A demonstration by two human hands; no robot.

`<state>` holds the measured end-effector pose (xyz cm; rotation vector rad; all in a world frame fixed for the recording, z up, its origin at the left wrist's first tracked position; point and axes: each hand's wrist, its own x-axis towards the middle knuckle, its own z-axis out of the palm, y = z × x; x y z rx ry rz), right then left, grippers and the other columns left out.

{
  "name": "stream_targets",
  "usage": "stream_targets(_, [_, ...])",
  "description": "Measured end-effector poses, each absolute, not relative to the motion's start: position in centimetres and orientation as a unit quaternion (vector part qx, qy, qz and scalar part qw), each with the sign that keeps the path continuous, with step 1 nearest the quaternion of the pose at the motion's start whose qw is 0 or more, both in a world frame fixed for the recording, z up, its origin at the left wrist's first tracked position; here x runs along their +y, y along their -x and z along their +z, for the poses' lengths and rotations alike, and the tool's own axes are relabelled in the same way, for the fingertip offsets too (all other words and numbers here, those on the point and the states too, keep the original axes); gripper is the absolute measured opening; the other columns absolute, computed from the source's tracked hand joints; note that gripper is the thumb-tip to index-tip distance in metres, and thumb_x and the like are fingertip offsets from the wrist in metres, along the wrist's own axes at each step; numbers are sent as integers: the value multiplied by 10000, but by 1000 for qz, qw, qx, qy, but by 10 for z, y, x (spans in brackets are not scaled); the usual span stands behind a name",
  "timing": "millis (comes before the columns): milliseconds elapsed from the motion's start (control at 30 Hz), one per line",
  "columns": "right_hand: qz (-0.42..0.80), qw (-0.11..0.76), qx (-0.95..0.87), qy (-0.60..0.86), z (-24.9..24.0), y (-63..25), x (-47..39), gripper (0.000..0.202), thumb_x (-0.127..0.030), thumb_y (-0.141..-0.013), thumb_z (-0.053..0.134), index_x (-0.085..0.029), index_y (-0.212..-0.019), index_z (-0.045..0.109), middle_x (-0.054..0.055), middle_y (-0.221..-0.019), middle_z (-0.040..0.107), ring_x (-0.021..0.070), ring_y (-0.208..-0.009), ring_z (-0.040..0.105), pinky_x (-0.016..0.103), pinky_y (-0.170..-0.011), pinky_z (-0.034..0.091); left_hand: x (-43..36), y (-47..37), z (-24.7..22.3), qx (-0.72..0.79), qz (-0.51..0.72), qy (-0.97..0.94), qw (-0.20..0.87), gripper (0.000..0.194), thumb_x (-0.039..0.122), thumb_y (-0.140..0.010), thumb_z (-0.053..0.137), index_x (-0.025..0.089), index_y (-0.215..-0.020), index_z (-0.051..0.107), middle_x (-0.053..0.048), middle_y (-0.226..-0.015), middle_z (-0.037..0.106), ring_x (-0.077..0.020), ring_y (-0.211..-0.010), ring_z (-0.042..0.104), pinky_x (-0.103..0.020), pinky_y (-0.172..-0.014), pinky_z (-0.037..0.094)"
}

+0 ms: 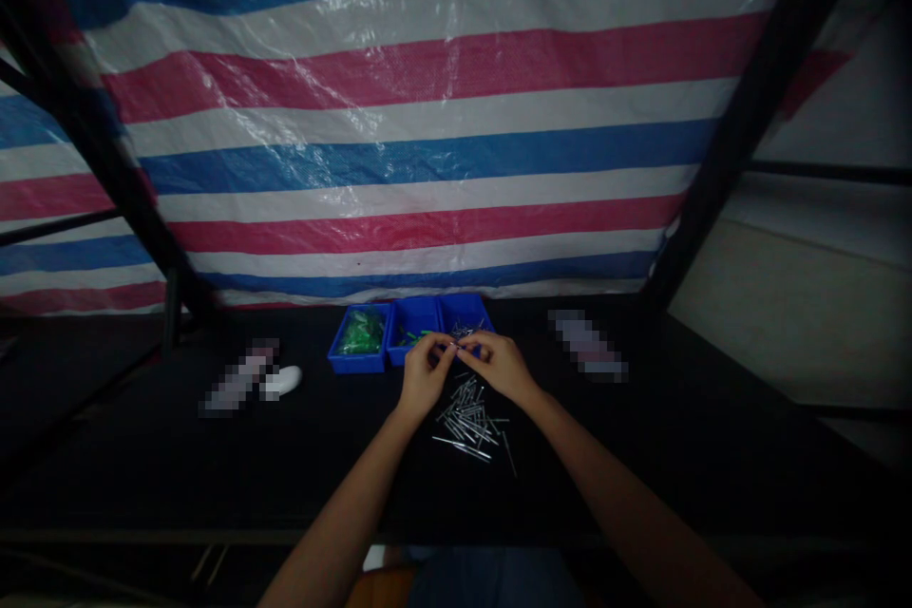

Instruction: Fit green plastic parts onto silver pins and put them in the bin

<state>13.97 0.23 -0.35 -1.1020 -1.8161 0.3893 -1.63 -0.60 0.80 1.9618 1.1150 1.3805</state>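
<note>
My left hand (427, 369) and my right hand (499, 364) meet at the fingertips, both pinched, in front of the bins. Whatever sits between the fingers is too small to make out. Just below them, a loose pile of thin, shiny metal rods (468, 418) lies on the black table. Behind my left hand stands the middle blue bin (413, 307), with a few small green pieces (408, 338) inside. The right blue bin (466, 306), partly hidden by my hands, holds small metal pieces (463, 330).
A left blue bin (356, 364) holds green pieces in clear plastic (362, 332). On the black table (641, 465) lie a white rounded object (289, 381) and two blurred-out items, one at each side. Dark frame posts (733, 133) flank a striped plastic sheet (427, 147).
</note>
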Motion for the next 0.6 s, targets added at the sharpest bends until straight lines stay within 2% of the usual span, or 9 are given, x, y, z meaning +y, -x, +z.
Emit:
stream_targets(267, [183, 500, -711, 459, -7, -142, 8, 226, -340, -767, 548, -192, -887, 670, 32, -759, 660, 93, -473, 488, 217, -471, 394, -4, 17, 6, 414, 517, -700, 267, 229, 339, -777, 549, 152, -870, 643, -55, -840, 646, -127, -654, 532, -222, -545, 378])
stream_targets(467, [264, 532, -678, 432, -7, -142, 9, 283, -370, -764, 545, -158, -918, 651, 57, -803, 651, 76, -432, 470, 204, -391, 385, 0, 18, 1, 412, 511, -699, 285, 226, 330, -751, 580, 155, -865, 665, -51, -808, 663, -126, -630, 535, -229, -554, 388])
stream_targets(600, [315, 548, -660, 406, -4, -142, 8, 293, -383, -741, 569, -153, -905, 647, 65, -818, 643, 68, -429, 461, 199, -376, 392, 4, 16, -4, 390, 511, -690, 334, 209, 314, -715, 624, 143, -831, 652, -50, -772, 655, -120, -626, 547, -223, -563, 394])
